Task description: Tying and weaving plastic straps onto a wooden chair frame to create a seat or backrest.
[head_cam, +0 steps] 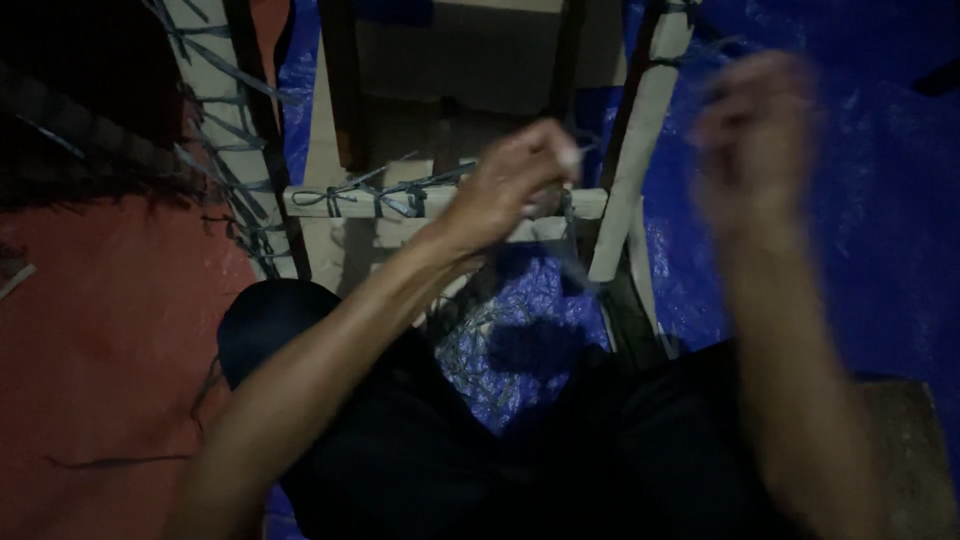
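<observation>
Head view: one pale wooden frame (440, 203), its crossbar running left to right mid-picture, side rails rising at both ends. Blue cord (375, 195) is knotted and zigzagged along the crossbar's left half and up the left rail. Left hand (505, 185) sits on the crossbar right of the knots, fingers (560, 155) pressed together, pinching the cord where it meets the bar. Right hand (755, 140) is raised right of the frame's right rail, heavily blurred; whether its fingers are spread or closed cannot be told, nor whether they hold cord. Blue tarp (860, 200) lies under and right of the frame, also showing below the crossbar between the person's dark-clad legs (400, 450). Red floor (110, 350) lies left of the frame.
</observation>
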